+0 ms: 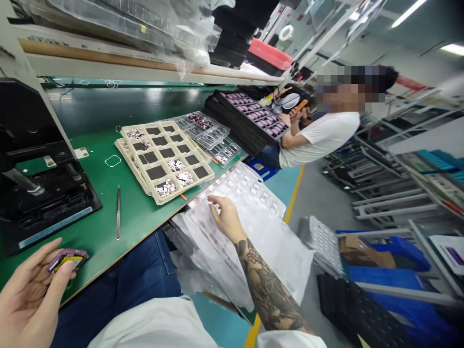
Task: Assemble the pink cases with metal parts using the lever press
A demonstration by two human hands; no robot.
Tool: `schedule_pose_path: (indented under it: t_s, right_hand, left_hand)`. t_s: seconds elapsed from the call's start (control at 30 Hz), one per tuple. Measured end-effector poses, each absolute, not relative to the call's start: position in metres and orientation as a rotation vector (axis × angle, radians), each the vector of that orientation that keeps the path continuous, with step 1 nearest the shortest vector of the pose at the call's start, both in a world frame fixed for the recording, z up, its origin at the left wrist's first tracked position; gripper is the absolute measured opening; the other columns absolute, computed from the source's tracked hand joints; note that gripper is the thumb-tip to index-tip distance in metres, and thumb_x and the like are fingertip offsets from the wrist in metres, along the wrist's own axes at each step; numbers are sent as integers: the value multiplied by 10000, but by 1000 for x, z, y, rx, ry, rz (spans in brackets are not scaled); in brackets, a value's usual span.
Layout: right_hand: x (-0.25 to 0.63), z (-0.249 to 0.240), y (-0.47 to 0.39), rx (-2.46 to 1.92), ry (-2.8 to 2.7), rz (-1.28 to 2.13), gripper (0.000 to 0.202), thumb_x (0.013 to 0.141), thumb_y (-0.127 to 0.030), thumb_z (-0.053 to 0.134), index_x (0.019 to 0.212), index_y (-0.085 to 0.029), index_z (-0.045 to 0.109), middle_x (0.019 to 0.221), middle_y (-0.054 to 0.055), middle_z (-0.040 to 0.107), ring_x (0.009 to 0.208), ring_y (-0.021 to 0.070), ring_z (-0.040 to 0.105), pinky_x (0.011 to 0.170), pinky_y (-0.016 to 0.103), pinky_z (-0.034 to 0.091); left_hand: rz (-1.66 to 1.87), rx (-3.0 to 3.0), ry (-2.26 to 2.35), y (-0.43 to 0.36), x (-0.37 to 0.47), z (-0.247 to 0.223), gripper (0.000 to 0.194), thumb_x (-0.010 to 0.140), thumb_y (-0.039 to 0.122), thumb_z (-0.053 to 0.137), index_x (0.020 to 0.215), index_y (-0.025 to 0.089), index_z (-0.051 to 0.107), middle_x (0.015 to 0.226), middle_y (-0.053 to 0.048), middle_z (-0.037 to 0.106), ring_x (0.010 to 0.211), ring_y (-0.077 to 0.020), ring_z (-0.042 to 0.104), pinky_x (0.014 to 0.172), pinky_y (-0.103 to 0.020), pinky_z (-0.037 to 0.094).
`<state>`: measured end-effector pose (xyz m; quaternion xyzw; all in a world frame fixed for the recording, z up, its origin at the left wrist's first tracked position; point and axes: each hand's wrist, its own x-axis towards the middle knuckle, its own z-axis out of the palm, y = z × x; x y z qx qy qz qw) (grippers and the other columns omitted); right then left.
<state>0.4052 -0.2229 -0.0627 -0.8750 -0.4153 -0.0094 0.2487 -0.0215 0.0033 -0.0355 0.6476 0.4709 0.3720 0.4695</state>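
Note:
My left hand [39,285] is closed around a small purple-framed electronic device [68,258] with a yellow part on its face, the thumb lying on it. My right hand [226,217] hovers above a clear plastic blister tray [253,195] beside the bench edge. Its fingers are bent and a gap shows between thumb and forefinger, with nothing visible between them. Metal tweezers [118,212] lie on the green mat [97,183] between the left hand and a cream compartment tray [159,199]. Small white-and-dark pieces fill several of that tray's compartments.
A black press-like fixture [47,183] stands at the left. Clear trays of small parts [206,130] lie behind the cream tray. Farther back, a co-worker in a white shirt [322,140] sits beside stacked black trays of purple pieces [250,113]. A shelf [145,65] crosses above the bench.

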Motion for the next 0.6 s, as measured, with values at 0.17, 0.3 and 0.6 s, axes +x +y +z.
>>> schedule_pose_path:
  t_s: [0.17,0.3,0.6]
  right_hand:
    - [387,-70,-191,-2451,-1184,85,215,1000,-238,656,1199,-190,721,1114,138,809,1089,284,703,1056,427,549]
    - [384,-80,-175,-2474,-1090,81,173,900,-228,728,1062,-184,688,1007,154,784,1059,320,691,1027,443,527]
    - [390,-76,-203,-2251,-770,-155,391,850,-276,599,1232,-194,605,917,26,724,841,204,712,850,365,615]
  left_hand:
    - [920,1451,1231,-2,-11,-20,434,902,540,906,1292,365,837,1207,32,850,1013,-254,837,1204,-420,649]
    - [895,1410,1235,-2,-9,-19,403,877,521,931,1217,339,813,1178,26,865,970,-272,855,1173,-483,674]
    - [835,1440,1196,3,-18,-25,519,970,472,876,1424,252,754,1136,-39,876,898,-195,859,856,-205,720]
